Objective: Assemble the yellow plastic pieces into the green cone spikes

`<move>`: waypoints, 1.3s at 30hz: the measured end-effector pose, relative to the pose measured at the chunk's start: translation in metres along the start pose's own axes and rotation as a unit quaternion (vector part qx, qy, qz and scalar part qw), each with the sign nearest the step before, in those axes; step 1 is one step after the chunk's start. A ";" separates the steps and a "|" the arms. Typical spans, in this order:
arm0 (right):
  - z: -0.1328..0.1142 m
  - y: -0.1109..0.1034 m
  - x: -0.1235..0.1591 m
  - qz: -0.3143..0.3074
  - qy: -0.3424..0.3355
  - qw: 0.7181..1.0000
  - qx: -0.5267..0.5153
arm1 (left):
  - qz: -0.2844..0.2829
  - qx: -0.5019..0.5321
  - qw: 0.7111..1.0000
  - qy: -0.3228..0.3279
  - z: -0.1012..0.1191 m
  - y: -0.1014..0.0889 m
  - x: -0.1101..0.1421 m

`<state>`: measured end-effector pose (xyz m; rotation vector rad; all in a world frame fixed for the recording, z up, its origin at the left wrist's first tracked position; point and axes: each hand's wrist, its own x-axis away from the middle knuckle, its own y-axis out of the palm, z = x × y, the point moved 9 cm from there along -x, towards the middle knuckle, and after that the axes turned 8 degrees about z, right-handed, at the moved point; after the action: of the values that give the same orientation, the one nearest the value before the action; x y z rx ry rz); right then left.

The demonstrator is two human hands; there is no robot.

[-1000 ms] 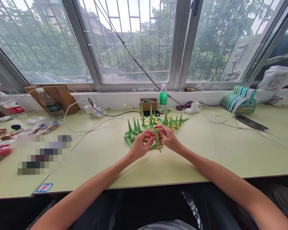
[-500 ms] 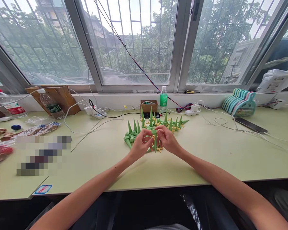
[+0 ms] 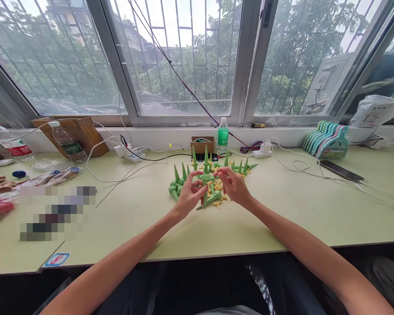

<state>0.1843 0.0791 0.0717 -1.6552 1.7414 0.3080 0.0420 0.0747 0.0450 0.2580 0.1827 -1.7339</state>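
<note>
My left hand (image 3: 189, 194) is closed around a green plastic plant-watering spike (image 3: 205, 195), whose point faces down and whose wide collar is at the top. Just to the right, my right hand (image 3: 234, 186) is raised with bent fingers near that collar. Its fingertips are drawn together, and whatever they hold is too small to make out. Below and between the hands lie small yellow valve pieces (image 3: 217, 187) and another green spike (image 3: 214, 197) on its side. More green spikes (image 3: 176, 173) stand and lie behind my left hand, and several upright ones (image 3: 205, 160) carry yellow pieces.
At the back stand a small cardboard box (image 3: 202, 144) and a green-labelled bottle (image 3: 223, 135). White cables and a phone (image 3: 341, 170) lie to the right, near teal hanger-like items (image 3: 326, 141). Bottles (image 3: 68, 142) and bagged items (image 3: 49, 178) are on the left.
My right hand has moved slightly right, away from the spike. The spike in my left hand has shifted a little left, uncovering yellow pieces and a lying spike underneath.
</note>
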 end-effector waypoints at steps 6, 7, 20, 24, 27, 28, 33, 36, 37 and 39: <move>0.010 -0.007 -0.007 0.014 -0.038 0.997 0.065 | 0.035 -0.049 0.998 0.003 -0.002 -0.007 -0.001; 0.012 -0.007 -0.007 0.008 -0.048 0.996 0.079 | 0.043 -0.053 0.998 0.003 -0.002 -0.008 -0.001; 0.033 0.010 -0.006 -0.125 -0.098 0.969 0.188 | 0.079 -0.095 0.992 0.015 -0.003 -0.013 -0.002; 0.039 0.017 -0.004 -0.149 -0.084 0.963 0.206 | 0.077 -0.105 0.991 0.019 -0.004 -0.013 -0.001; 0.044 0.021 -0.003 -0.154 -0.079 0.962 0.210 | 0.079 -0.109 0.991 0.019 -0.004 -0.013 -0.001; 0.045 0.022 -0.002 -0.155 -0.079 0.962 0.212 | 0.079 -0.110 0.991 0.019 -0.004 -0.013 -0.001; 0.049 0.025 -0.001 -0.148 -0.079 0.962 0.218 | 0.075 -0.118 0.990 0.015 -0.007 -0.013 0.000; 0.047 0.025 0.000 -0.147 -0.078 0.963 0.211 | 0.070 -0.130 0.989 0.022 -0.009 -0.013 -0.001; 0.046 0.026 0.000 -0.148 -0.078 0.964 0.208 | 0.066 -0.139 0.988 0.025 -0.011 -0.013 -0.002; 0.045 0.026 0.000 -0.149 -0.077 0.965 0.202 | 0.057 -0.164 0.984 0.034 -0.012 -0.012 -0.002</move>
<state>0.1743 0.1105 0.0310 -1.5163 1.3100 -0.0575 0.0315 0.0822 0.0335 0.0832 0.4885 -1.5555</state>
